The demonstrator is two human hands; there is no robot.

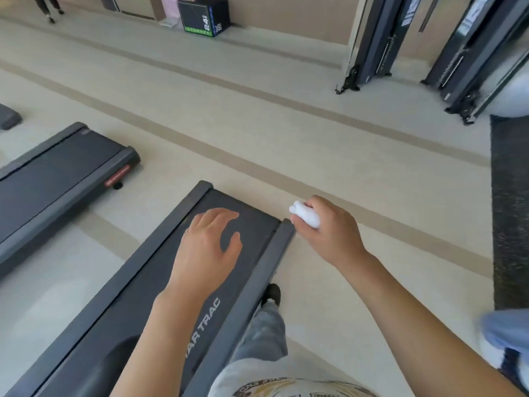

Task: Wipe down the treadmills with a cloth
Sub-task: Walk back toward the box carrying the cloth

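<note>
A dark grey treadmill [134,287] runs from the bottom left up to its rear end near the middle of the view, its belt printed with white letters. My left hand [207,247] hovers over the belt near that end, fingers spread and holding nothing. My right hand [326,229] grips a bunched white cloth [305,214] just past the rear tip of the treadmill's right side rail [257,276]. I cannot tell whether the cloth touches the rail.
A second treadmill [57,173] lies to the left, with beige floor between. Black machine frames [372,53] stand at the back right beside a dark mat [509,210]. A black plyo box [204,15] sits by the far wall. My leg and shoe [270,293] are beside the right rail.
</note>
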